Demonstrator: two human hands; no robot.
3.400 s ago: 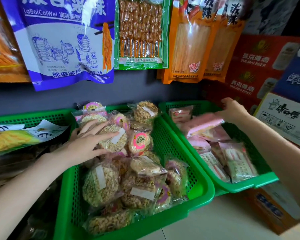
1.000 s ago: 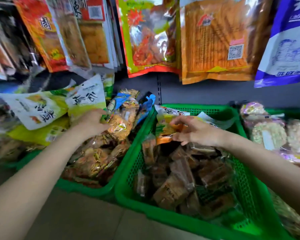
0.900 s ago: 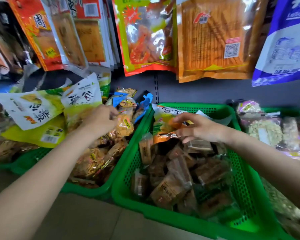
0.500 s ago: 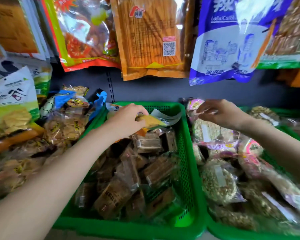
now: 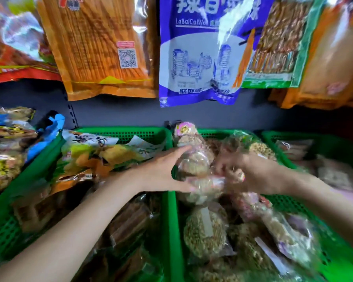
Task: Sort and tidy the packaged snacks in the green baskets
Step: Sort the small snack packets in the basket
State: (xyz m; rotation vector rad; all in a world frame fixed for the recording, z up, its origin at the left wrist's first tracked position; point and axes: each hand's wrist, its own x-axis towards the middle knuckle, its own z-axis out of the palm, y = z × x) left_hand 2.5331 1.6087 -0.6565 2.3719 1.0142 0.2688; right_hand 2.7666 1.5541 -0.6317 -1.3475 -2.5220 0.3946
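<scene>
The green basket [image 5: 216, 133] right of centre is piled with round puffed-grain cakes in clear wrappers. My left hand [image 5: 163, 169] reaches over its left rim, index finger on top and thumb underneath one cake packet [image 5: 194, 161], gripping it. My right hand [image 5: 255, 174] is motion-blurred just to the right, its curled fingers pinching the wrapper of a neighbouring cake packet [image 5: 210, 186]. Another cake [image 5: 205, 233] lies lower in the same basket. The basket to the left [image 5: 120, 132] holds brown wrapped snacks [image 5: 130, 220] and a yellow-green bag [image 5: 102, 153].
Large snack bags hang from the grey back wall above: an orange one [image 5: 102, 47] and a blue-and-white one [image 5: 204, 51]. A far-left basket [image 5: 39, 165] holds yellow snack packets. A further green basket [image 5: 306, 137] at the right holds pale packets.
The view has swung right. My left hand has left the yellow bag and crossed into the cake basket. My right hand has dropped from the basket's back to the cakes beside it.
</scene>
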